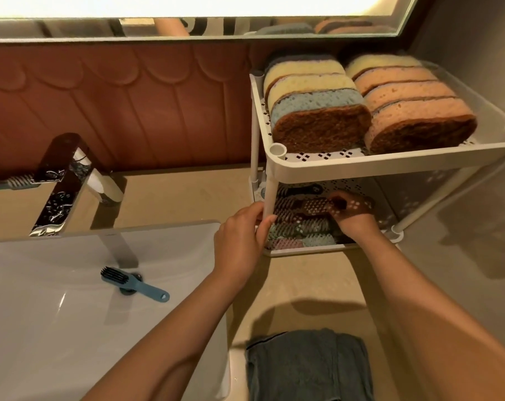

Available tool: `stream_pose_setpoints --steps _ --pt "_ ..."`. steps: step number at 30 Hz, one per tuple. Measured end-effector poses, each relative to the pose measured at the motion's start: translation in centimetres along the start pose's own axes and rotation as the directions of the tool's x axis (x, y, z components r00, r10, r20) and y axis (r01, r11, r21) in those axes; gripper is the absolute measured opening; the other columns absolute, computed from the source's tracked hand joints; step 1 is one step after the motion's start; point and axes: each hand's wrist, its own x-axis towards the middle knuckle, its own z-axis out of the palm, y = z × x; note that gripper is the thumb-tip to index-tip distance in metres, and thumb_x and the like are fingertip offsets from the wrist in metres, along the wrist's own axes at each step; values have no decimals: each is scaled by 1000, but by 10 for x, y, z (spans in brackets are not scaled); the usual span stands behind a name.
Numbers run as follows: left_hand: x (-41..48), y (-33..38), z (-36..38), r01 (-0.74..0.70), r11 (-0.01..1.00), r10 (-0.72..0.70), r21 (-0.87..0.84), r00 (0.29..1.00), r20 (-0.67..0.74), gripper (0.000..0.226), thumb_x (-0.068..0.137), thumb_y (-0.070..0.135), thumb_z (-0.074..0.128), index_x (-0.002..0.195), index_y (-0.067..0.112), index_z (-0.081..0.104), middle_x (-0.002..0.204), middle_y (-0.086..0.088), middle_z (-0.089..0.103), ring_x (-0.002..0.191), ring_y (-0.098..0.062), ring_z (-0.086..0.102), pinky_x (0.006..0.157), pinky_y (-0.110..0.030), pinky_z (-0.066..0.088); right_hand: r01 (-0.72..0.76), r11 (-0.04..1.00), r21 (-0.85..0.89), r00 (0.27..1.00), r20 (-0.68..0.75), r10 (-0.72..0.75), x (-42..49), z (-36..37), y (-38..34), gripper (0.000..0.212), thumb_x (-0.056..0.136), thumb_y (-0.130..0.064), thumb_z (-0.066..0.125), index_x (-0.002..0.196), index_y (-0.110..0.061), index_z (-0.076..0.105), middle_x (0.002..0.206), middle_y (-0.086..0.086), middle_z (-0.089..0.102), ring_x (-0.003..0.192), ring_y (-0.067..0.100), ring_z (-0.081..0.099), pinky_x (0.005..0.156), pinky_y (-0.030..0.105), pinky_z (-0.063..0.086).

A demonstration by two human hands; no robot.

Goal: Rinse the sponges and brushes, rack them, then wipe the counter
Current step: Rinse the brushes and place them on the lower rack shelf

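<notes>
A white two-tier rack [390, 162] stands on the counter at the right. Its top shelf carries two rows of sponges [317, 111] set on edge, yellow, blue and orange with dark scrub sides. Several brushes [300, 227] lie on the lower shelf. My left hand [242, 233] grips the rack's front left post. My right hand [352, 215] reaches into the lower shelf among the brushes; the upper tier shades it and hides its fingers. One blue brush [132, 282] with dark bristles lies in the white sink [57, 314] over the drain.
A chrome faucet [63, 183] stands behind the sink, with another brush [17, 182] lying to its left. A folded dark grey cloth [309, 366] rests on the beige counter [317, 285] near the front edge. A brown tiled wall and a mirror rise behind.
</notes>
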Motion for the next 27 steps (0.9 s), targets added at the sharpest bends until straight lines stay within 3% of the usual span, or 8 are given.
stream_pose_setpoints --steps 6,13,18,22,24,27 --pt "1 -3 3 -38 999 38 21 999 -25 28 93 38 48 108 21 64 96 4 71 83 -13 66 60 -25 45 -12 997 -80 990 142 24 21 12 8 26 88 -13 60 113 -9 64 125 13 60 118 31 52 101 35 39" --pt "1 -4 3 -36 999 36 20 999 -21 26 93 37 50 106 21 65 95 4 71 83 -13 65 60 -22 39 7 999 -49 988 156 1 18 16 13 30 87 -14 61 116 -8 64 126 13 60 118 31 53 103 35 39" --pt "3 -2 -1 125 972 -111 -199 991 80 17 89 31 59 100 19 65 92 7 69 84 -6 62 71 -25 51 8 997 74 999 48 -11 -4 7 4 24 86 -9 61 109 -8 67 113 14 66 107 29 59 93 34 47" --pt "-1 1 -12 340 805 -247 -487 937 245 13 92 17 55 104 17 53 89 12 58 81 2 55 66 -7 47 6 989 148 996 85 -19 -36 -3 -22 23 88 -11 59 111 -9 65 113 7 65 108 20 57 85 22 40" --pt "-9 -3 -19 414 758 -283 -504 905 317 15 92 16 54 107 16 50 92 7 57 83 -1 54 66 -5 44 33 988 154 992 117 -52 -55 -5 -37 23 89 -14 59 111 -10 65 108 -1 63 105 12 55 85 19 38" --pt "-25 -13 -33 455 768 -262 -452 866 427 12 92 15 54 103 13 55 88 5 56 86 -11 55 76 -18 44 50 967 250 984 154 -90 -85 -3 -59 15 88 -15 60 102 -17 66 94 -8 64 85 0 57 71 5 39"
